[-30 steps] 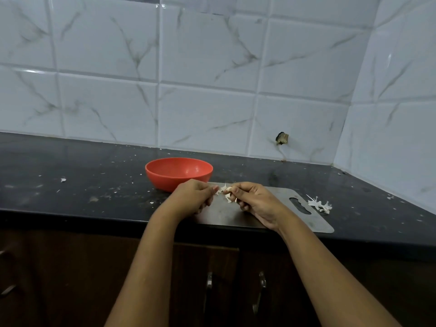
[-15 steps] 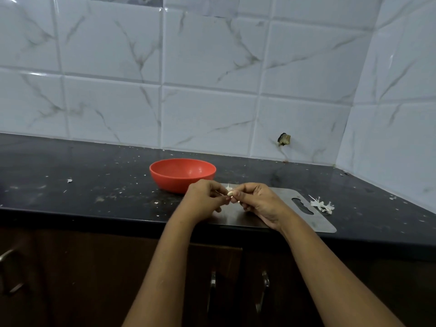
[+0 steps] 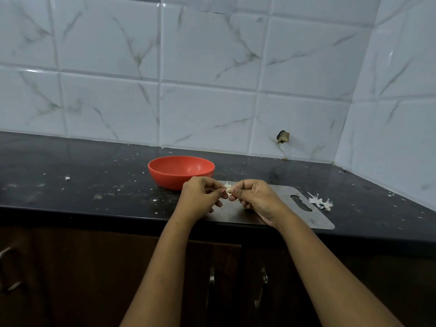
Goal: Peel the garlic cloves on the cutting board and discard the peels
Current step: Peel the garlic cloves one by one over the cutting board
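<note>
We are pinching one garlic clove [image 3: 228,190] between left hand [image 3: 200,197] and right hand [image 3: 257,199], the fingers [image 3: 215,184] of both curling tightly onto it, just above the cutting board [image 3: 316,220], presumably so loose skin drops there (shed peels [image 3: 320,202] are lying on the table [image 3: 70,185] beside its handle end). How much skin is clinging on is too small to tell, and the red bowl [image 3: 181,171] is hiding its contents.

No readable text, labels, brands or numbers on any surface in view.
</note>
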Available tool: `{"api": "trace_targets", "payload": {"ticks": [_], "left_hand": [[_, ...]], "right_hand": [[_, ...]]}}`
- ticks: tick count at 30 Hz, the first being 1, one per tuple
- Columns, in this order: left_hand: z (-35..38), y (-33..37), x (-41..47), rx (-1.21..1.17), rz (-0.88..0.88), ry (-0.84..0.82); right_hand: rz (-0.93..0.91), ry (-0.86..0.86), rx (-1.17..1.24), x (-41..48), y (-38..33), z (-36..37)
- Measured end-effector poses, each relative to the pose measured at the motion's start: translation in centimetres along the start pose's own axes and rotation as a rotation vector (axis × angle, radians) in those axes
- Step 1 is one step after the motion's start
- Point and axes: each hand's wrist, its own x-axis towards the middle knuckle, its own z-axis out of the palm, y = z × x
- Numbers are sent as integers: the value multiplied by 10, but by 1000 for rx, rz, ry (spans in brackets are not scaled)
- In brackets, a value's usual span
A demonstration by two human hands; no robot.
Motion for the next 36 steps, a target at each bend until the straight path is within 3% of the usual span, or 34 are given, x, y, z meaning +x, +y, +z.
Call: {"api": "trace_targets", "payload": {"ticks": [11,16,22,26,30,36], "left_hand": [[20,-6,4,273,52,131],[18,-4,5,237,27,107],[2,2,5,181,-21,-51],[0,0,5,186,23,-28],[3,-7,7,303,85,126],[1,-10,10,405,70,54]], "right_hand": [[-9,41,-55,3,1,3],[-1,45,-27,3,2,0],[25,13,-14,3,3,-2],[6,-32,35,4,4,-4],[-9,-72,127,4,3,-7],[-4,-77,140,5,5,-7]]}}
